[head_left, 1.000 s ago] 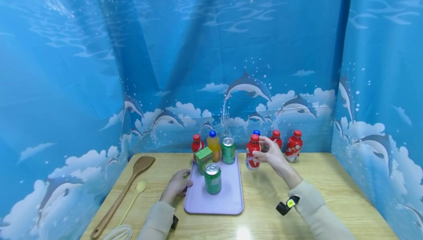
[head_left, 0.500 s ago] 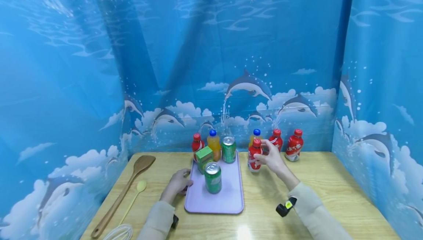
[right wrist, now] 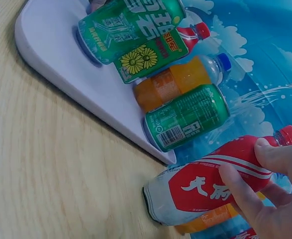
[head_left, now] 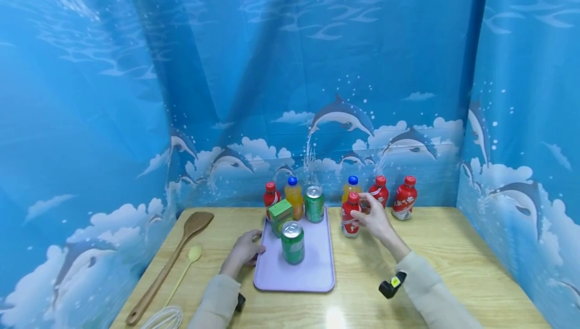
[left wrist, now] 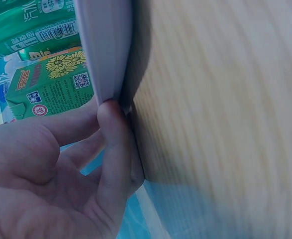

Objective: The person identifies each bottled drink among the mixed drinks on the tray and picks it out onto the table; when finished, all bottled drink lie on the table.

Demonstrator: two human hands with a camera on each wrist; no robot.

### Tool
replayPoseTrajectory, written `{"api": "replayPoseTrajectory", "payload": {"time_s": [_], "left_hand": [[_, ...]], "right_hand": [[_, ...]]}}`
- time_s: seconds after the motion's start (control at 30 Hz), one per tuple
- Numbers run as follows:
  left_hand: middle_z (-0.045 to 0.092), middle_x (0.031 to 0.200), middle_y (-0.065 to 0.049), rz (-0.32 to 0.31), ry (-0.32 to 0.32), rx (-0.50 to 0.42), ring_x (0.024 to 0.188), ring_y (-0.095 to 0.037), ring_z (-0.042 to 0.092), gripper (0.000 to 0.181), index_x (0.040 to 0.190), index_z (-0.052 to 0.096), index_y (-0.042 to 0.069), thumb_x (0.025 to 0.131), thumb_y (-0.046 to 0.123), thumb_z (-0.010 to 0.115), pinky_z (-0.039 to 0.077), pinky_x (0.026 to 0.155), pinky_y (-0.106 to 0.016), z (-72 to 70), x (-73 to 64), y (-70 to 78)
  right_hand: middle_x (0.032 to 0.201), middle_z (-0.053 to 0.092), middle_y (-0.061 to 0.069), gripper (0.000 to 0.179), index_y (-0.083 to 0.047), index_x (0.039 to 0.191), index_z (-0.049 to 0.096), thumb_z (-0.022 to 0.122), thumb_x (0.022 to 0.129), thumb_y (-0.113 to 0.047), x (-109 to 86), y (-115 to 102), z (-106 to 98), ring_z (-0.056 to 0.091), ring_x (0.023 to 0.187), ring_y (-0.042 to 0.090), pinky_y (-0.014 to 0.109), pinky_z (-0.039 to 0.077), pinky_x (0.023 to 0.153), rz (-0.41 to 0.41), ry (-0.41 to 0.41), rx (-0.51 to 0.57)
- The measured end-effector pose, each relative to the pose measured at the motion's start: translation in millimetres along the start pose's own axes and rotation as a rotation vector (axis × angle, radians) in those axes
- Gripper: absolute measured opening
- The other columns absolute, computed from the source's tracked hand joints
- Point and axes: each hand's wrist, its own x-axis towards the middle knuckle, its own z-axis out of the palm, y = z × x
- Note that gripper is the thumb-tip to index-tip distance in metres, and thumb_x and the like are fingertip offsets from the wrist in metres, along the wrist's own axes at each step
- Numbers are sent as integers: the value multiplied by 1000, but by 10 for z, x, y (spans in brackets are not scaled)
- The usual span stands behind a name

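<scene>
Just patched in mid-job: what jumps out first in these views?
The right hand grips a red bottle standing on the wooden table, just right of the lilac tray. The tray carries two green cans, a green carton and bottles at its far end, while the left hand holds its left edge. Dolphin-print blue curtains wall everything in.

Tray (head_left: 317,268): pale lilac, carrying two green cans (head_left: 292,242) and a green carton (head_left: 281,214) printed with yellow flowers. Bottle (head_left: 350,215): red with white lettering and a red cap. Backdrop (head_left: 290,67): blue, patterned with dolphins and white clouds.
</scene>
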Motion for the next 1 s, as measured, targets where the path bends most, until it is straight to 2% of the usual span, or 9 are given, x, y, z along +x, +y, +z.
{"api": "replayPoseTrajectory", "payload": {"time_s": [0.13,0.27,0.43,0.53,0.67,0.73,0.8,0.87,1.0], "left_hand": [[68,94,-14,-6,5,6,69,-18,65,58,150,54,3,94,3,72,59,52,-27,3,26,2],[68,96,-14,-15,11,5,70,-18,65,58,150,55,3,94,3,72,59,52,-26,13,41,1],[68,95,-14,-8,4,1,70,-18,65,59,150,54,2,94,2,71,59,52,-26,10,16,-4],[68,95,-14,-10,2,3,71,-18,65,59,151,53,3,94,3,71,59,53,-26,6,12,-13],[69,102,-16,-22,8,9,73,-19,66,58,151,54,3,95,4,71,59,54,-26,-4,31,-10],[69,104,-16,-24,10,9,74,-20,67,59,151,53,2,95,4,71,59,54,-27,-11,42,-1],[69,103,-16,-31,8,3,75,-20,67,59,151,53,3,95,3,71,59,54,-27,-15,50,7],[69,101,-16,-32,4,3,74,-20,67,59,151,53,3,95,3,71,59,54,-27,-10,50,5],[69,100,-15,-26,5,4,73,-19,67,59,150,54,3,94,3,72,59,53,-27,20,43,-2]], "right_hand": [[151,49,33,59,0,156,40,65,102,-5,-25,50,4,64,124,49,44,68,84,-52,20,-133],[149,55,31,60,0,156,42,66,102,-11,-59,98,20,63,127,49,54,62,100,-131,60,-283],[154,51,30,63,2,157,39,66,103,-15,-119,71,62,56,136,48,63,49,115,-148,95,-344],[158,44,30,67,1,159,36,68,102,-18,-171,-36,133,46,144,49,66,42,120,-181,184,-366],[156,45,25,65,-2,156,42,72,98,-14,-193,-250,303,47,144,43,64,43,120,-371,352,-349],[154,48,22,62,-3,153,46,72,98,-11,-177,-360,408,49,142,40,63,45,119,-488,375,-333],[153,50,21,60,-3,153,48,72,98,-9,-142,-446,513,50,142,39,62,46,118,-567,348,-329],[154,51,21,60,-5,153,49,72,98,-10,-87,-499,613,50,143,39,61,47,117,-594,296,-344],[159,46,20,63,-9,157,45,70,100,-17,83,-514,777,49,146,40,60,47,118,-532,171,-397]]}}
